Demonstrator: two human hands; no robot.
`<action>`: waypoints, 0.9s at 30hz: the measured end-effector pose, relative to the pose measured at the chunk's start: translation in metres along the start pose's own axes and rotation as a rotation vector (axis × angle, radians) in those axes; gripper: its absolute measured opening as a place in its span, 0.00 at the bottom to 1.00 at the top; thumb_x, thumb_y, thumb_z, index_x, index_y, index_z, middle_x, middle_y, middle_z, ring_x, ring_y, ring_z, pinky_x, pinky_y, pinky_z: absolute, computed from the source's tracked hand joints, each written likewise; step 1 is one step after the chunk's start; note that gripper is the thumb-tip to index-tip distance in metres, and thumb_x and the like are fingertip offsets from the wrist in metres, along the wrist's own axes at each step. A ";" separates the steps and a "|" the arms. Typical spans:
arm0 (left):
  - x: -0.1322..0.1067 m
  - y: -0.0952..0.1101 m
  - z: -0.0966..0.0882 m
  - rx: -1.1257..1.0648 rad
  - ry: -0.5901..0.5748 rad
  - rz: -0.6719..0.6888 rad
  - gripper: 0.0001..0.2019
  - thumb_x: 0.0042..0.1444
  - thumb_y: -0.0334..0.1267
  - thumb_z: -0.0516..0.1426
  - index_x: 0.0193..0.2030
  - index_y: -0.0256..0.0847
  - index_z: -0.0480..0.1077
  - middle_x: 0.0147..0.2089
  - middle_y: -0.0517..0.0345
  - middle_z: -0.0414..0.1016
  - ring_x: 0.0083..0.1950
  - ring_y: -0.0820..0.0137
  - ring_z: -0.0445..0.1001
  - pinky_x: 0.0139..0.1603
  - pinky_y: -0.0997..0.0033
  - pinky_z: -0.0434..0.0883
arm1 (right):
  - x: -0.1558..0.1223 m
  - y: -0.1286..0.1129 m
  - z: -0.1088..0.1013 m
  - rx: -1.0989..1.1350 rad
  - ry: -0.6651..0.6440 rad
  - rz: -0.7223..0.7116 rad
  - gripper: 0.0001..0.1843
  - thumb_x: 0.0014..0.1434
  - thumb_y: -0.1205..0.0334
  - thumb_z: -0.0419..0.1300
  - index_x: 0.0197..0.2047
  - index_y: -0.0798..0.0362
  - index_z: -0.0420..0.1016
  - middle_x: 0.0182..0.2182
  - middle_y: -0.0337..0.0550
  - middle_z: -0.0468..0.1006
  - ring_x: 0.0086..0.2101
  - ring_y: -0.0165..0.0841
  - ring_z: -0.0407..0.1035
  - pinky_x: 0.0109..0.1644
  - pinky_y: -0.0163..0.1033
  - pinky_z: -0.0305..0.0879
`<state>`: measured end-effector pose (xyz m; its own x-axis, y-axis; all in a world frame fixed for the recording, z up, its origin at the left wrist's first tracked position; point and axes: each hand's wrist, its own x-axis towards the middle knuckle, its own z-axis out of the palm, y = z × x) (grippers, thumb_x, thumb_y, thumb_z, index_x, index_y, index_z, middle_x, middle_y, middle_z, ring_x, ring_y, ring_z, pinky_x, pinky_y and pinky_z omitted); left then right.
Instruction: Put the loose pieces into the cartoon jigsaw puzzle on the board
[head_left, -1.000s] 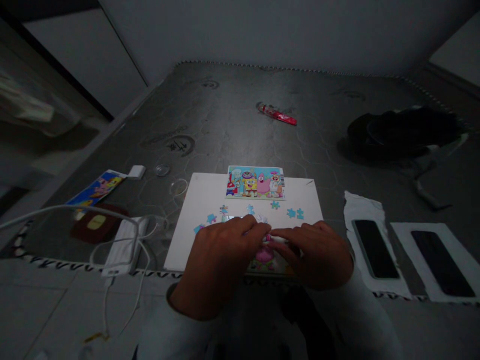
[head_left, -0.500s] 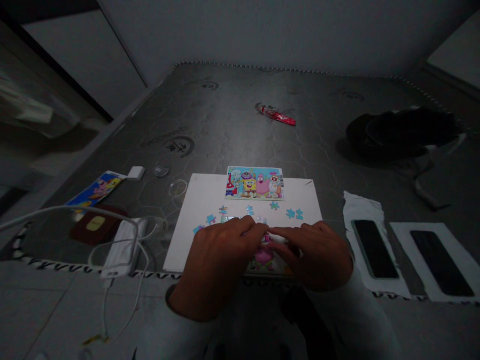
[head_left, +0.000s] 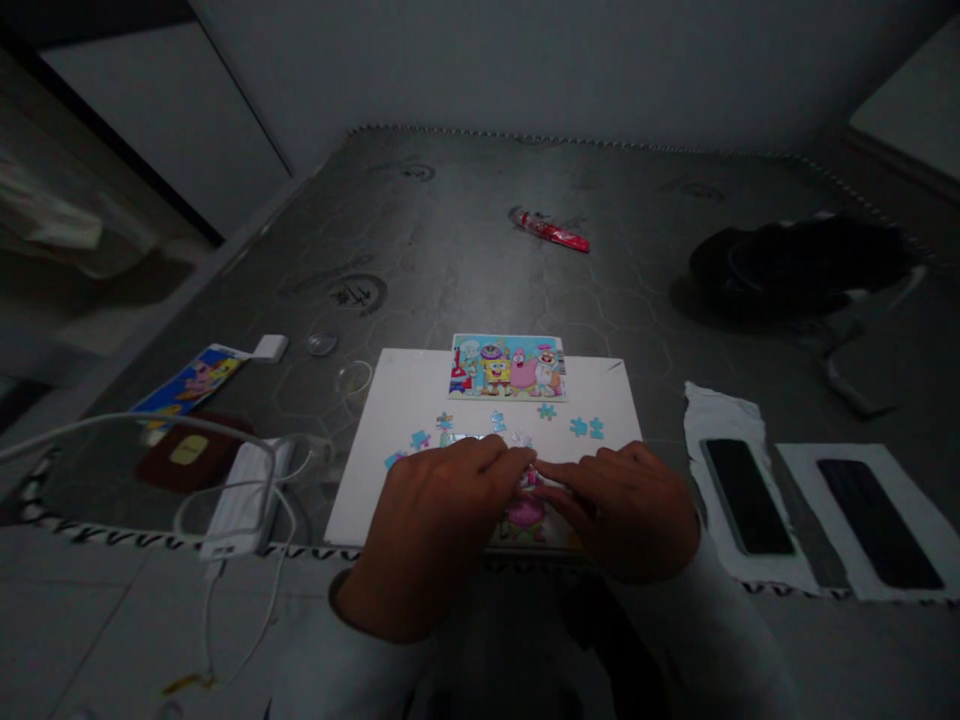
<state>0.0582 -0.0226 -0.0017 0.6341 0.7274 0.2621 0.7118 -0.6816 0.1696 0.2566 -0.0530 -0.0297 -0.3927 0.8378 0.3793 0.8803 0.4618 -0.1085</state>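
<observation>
Both hands meet over a partly joined jigsaw puzzle (head_left: 525, 512) with a pink cartoon figure, low on a white board (head_left: 364, 490). My left hand (head_left: 442, 510) is closed, its fingertips on a jigsaw piece at the puzzle's upper edge. Opposite it, the thumb and forefinger of my right hand (head_left: 626, 505) pinch at the same spot. My fingers cover most of that piece and part of the puzzle. Loose jigsaw pieces (head_left: 580, 427) lie beyond my hands, and a printed picture card (head_left: 506, 370) rests at the board's far edge.
Two phones (head_left: 748, 497) lie on white sheets at the right. To the left are a white power bank (head_left: 244, 495) with cables, a brown case (head_left: 191, 453) and a blue packet (head_left: 196, 378). Farther back are a red wrapper (head_left: 553, 231) and a black bag-like object (head_left: 795, 268).
Both hands stay at the puzzle's upper edge, with only a slight shift of the fingers. The whole view has drifted a little; the loose pieces lie as before.
</observation>
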 end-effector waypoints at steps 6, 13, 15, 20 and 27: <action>0.000 0.000 0.001 0.015 0.018 0.001 0.14 0.51 0.34 0.66 0.45 0.46 0.73 0.32 0.65 0.76 0.30 0.69 0.75 0.24 0.70 0.57 | -0.005 0.006 0.002 -0.030 -0.042 -0.047 0.17 0.70 0.54 0.48 0.43 0.44 0.78 0.22 0.32 0.75 0.24 0.30 0.67 0.35 0.40 0.47; 0.000 -0.001 0.000 0.013 -0.042 -0.006 0.14 0.53 0.34 0.65 0.46 0.46 0.73 0.33 0.65 0.77 0.30 0.69 0.75 0.24 0.71 0.56 | -0.004 0.006 0.002 -0.053 -0.059 -0.054 0.15 0.70 0.55 0.49 0.43 0.44 0.78 0.22 0.32 0.76 0.25 0.29 0.67 0.34 0.40 0.47; 0.001 -0.001 0.000 0.006 -0.036 -0.002 0.14 0.53 0.34 0.65 0.46 0.47 0.73 0.33 0.65 0.77 0.30 0.69 0.75 0.25 0.70 0.57 | -0.003 0.004 0.001 -0.046 -0.045 -0.041 0.16 0.70 0.55 0.49 0.42 0.44 0.79 0.22 0.33 0.76 0.24 0.29 0.67 0.34 0.40 0.47; 0.000 -0.001 0.001 0.002 -0.036 -0.009 0.14 0.54 0.35 0.64 0.47 0.47 0.72 0.35 0.64 0.77 0.31 0.69 0.76 0.25 0.71 0.57 | -0.002 0.004 0.002 -0.039 -0.046 -0.031 0.19 0.71 0.54 0.47 0.42 0.45 0.79 0.22 0.33 0.76 0.24 0.29 0.67 0.34 0.40 0.47; -0.001 -0.001 -0.001 0.004 -0.052 -0.014 0.11 0.56 0.35 0.63 0.47 0.47 0.72 0.34 0.65 0.77 0.30 0.70 0.75 0.25 0.71 0.56 | -0.004 0.008 0.004 -0.017 -0.070 -0.043 0.14 0.69 0.54 0.50 0.46 0.43 0.77 0.24 0.32 0.77 0.26 0.28 0.68 0.35 0.39 0.47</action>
<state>0.0567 -0.0229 -0.0015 0.6390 0.7400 0.2098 0.7218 -0.6712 0.1689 0.2641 -0.0520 -0.0356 -0.4474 0.8359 0.3179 0.8664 0.4933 -0.0779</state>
